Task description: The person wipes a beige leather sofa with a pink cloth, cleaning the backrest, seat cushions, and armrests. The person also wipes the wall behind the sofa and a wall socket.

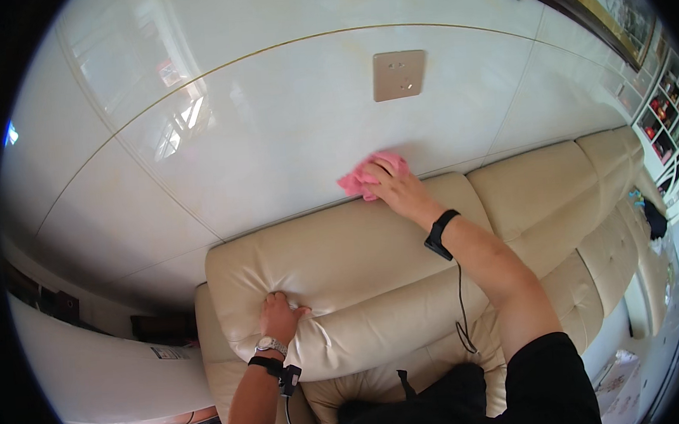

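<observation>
Under my right hand (399,192) is a crumpled pink cloth (366,175), held against the glossy white tiled wall (277,151) just above the sofa back. My left hand (280,319) presses into the beige leather backrest (342,258), and the leather wrinkles around its fingers. That hand holds nothing. A wristwatch and a black strapped device sit on my left wrist; a black band with a cable circles the right one. Higher on the wall, above the cloth, is a gold-toned socket plate (399,75).
A framed picture (613,9) hangs at upper right. The sofa (542,182) runs on to the right, toward white shelving (663,116) with small objects. At left stands a pale, smooth-sided unit (109,360). A thin cable (462,309) dangles from my right wristband over the sofa.
</observation>
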`<state>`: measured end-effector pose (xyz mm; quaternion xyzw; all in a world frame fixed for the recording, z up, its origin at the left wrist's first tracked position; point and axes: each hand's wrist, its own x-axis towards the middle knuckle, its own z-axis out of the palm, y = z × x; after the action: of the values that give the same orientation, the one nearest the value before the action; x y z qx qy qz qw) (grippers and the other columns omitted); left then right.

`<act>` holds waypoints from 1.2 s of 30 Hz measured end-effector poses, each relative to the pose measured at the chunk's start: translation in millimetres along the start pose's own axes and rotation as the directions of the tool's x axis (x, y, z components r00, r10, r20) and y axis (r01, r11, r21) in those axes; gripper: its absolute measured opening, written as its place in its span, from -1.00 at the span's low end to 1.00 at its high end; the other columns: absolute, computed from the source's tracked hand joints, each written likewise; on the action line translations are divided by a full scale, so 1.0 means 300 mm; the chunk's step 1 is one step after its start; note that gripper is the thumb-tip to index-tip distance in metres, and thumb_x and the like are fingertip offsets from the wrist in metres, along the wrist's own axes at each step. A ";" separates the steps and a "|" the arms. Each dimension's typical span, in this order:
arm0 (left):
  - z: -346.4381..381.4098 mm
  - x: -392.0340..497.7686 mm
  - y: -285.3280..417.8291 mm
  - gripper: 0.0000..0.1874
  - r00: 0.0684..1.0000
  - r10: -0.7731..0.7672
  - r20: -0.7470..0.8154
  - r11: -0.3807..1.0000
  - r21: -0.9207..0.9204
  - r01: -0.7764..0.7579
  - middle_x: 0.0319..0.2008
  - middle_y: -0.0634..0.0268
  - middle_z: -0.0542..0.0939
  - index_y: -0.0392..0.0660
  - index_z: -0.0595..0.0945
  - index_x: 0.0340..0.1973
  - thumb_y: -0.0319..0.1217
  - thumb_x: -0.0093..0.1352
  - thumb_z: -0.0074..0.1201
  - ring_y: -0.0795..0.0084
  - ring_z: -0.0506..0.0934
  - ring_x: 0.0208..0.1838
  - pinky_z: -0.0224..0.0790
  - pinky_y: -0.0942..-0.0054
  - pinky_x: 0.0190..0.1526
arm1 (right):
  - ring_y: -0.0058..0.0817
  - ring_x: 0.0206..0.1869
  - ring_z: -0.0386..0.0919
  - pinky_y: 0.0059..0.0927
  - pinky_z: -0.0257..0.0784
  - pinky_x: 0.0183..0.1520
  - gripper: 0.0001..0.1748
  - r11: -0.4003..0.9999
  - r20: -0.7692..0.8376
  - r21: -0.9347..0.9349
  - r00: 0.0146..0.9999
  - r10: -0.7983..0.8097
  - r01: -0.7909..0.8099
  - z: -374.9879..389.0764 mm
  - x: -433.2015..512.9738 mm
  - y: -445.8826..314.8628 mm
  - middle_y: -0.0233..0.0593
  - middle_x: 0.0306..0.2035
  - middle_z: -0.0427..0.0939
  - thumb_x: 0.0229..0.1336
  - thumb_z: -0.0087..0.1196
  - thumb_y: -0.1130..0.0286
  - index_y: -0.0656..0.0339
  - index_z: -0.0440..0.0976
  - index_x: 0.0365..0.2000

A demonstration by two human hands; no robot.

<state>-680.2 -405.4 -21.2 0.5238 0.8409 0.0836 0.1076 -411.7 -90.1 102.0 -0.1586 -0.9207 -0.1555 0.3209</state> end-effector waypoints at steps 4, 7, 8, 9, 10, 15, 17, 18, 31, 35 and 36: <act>0.001 0.000 -0.001 -0.28 0.999 -0.022 0.023 1.000 -0.004 0.022 0.03 -0.03 0.59 -0.26 0.58 -0.03 0.11 0.23 0.45 -0.10 0.57 0.15 0.50 0.05 0.16 | -0.13 0.22 0.47 -0.21 0.52 0.22 -0.75 0.922 0.026 0.122 0.930 0.366 -0.366 0.070 -0.143 0.060 -0.22 0.09 0.52 0.13 0.23 0.56 0.00 0.75 -0.21; -0.011 0.004 0.004 -0.30 1.000 0.010 0.007 1.000 -0.025 -0.010 0.03 -0.03 0.58 -0.27 0.57 -0.04 0.09 0.24 0.46 -0.11 0.56 0.15 0.48 0.04 0.16 | -0.08 0.11 0.50 -0.14 0.55 0.11 -0.76 0.873 -0.124 0.239 0.878 0.462 -0.425 0.009 -0.097 0.140 -0.19 -0.01 0.52 0.05 0.26 0.60 0.06 0.72 -0.26; -0.013 -0.002 0.006 -0.31 1.000 0.013 -0.001 0.999 -0.034 -0.013 0.02 -0.05 0.57 -0.28 0.57 -0.05 0.07 0.25 0.46 -0.13 0.55 0.14 0.47 0.02 0.16 | -0.03 0.07 0.52 -0.10 0.54 0.11 -0.67 0.839 -0.203 0.267 0.823 0.530 -0.475 -0.026 -0.051 0.172 -0.11 -0.04 0.52 -0.02 0.26 0.66 0.07 0.70 -0.22; -0.016 -0.005 0.009 -0.33 1.000 -0.002 -0.003 0.999 -0.049 0.002 0.01 -0.07 0.57 -0.29 0.56 -0.07 0.05 0.27 0.46 -0.15 0.54 0.13 0.45 0.00 0.15 | -0.02 0.07 0.52 -0.10 0.54 0.11 -0.65 0.805 -0.256 0.326 0.774 0.580 -0.495 -0.071 0.000 0.204 -0.09 -0.04 0.52 -0.02 0.27 0.66 0.07 0.70 -0.20; -0.018 -0.006 0.011 -0.33 1.000 0.018 -0.011 0.999 -0.032 -0.018 0.01 -0.06 0.57 -0.29 0.56 -0.06 0.05 0.27 0.46 -0.15 0.54 0.13 0.45 0.00 0.15 | -0.01 0.07 0.52 -0.09 0.54 0.11 -0.64 0.740 -0.282 0.404 0.697 0.659 -0.537 -0.126 0.054 0.236 -0.07 -0.03 0.53 -0.03 0.29 0.66 0.07 0.69 -0.18; -0.018 -0.001 0.014 -0.29 0.999 -0.024 0.025 1.000 -0.005 0.024 0.04 -0.02 0.58 -0.25 0.58 -0.04 0.10 0.23 0.46 -0.08 0.55 0.18 0.46 0.05 0.21 | 0.01 0.06 0.53 -0.09 0.51 0.13 -0.53 0.912 -0.724 0.197 0.573 0.383 -0.361 -0.442 0.325 0.417 -0.02 -0.08 0.60 0.07 0.27 0.59 0.12 0.63 0.05; -0.015 0.001 0.013 -0.30 1.000 -0.015 0.027 0.999 0.036 0.014 0.04 -0.03 0.58 -0.26 0.57 -0.05 0.10 0.24 0.45 -0.08 0.55 0.18 0.45 0.04 0.21 | -0.02 0.05 0.58 -0.18 0.55 0.11 -0.54 0.946 -0.804 0.116 0.531 0.269 -0.304 -0.496 0.394 0.467 -0.05 -0.02 0.61 0.09 0.33 0.54 0.14 0.64 0.05; -0.013 0.002 0.012 -0.30 0.999 -0.028 0.029 0.998 0.050 0.027 0.04 -0.03 0.58 -0.26 0.57 -0.05 0.09 0.24 0.45 -0.09 0.55 0.18 0.45 0.04 0.21 | 0.00 0.07 0.56 -0.15 0.53 0.14 -0.54 0.937 -0.791 0.106 0.543 0.283 -0.333 -0.488 0.394 0.473 -0.04 -0.01 0.60 0.08 0.33 0.54 0.13 0.63 0.05; -0.031 0.005 0.009 -0.28 0.998 0.037 0.041 0.998 0.039 -0.039 -0.02 -0.12 0.59 -0.33 0.55 -0.06 0.06 0.24 0.47 -0.18 0.57 0.09 0.45 -0.01 0.18 | 0.08 0.15 0.49 -0.03 0.47 0.20 -0.68 0.669 -0.053 0.435 0.724 0.687 -0.603 0.185 -0.165 0.005 0.03 0.03 0.51 0.01 0.27 0.61 0.17 0.62 -0.16; -0.028 0.004 0.004 -0.28 0.998 0.055 0.029 0.996 0.068 -0.057 -0.05 -0.12 0.59 -0.33 0.54 -0.07 0.07 0.23 0.47 -0.19 0.57 0.07 0.45 -0.02 0.15 | -0.08 0.03 0.65 -0.13 0.58 0.08 -0.69 0.422 -0.029 0.600 0.509 0.860 -0.680 0.126 -0.202 0.113 0.01 -0.10 0.66 0.01 0.22 0.67 0.25 0.65 -0.16; -0.026 0.004 0.002 -0.28 0.999 0.048 0.021 0.996 0.069 -0.049 -0.05 -0.12 0.60 -0.33 0.54 -0.08 0.07 0.23 0.47 -0.19 0.57 0.07 0.45 -0.02 0.14 | -0.13 0.01 0.68 -0.16 0.61 0.05 -0.68 0.237 0.068 0.725 0.409 0.910 -0.647 0.089 -0.207 0.156 0.00 -0.12 0.70 0.02 0.19 0.68 0.27 0.66 -0.15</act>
<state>-682.3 -404.3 -13.7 0.5481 0.8293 0.0519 0.0954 -361.6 -49.5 51.0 -0.4494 -0.6158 0.3361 0.5531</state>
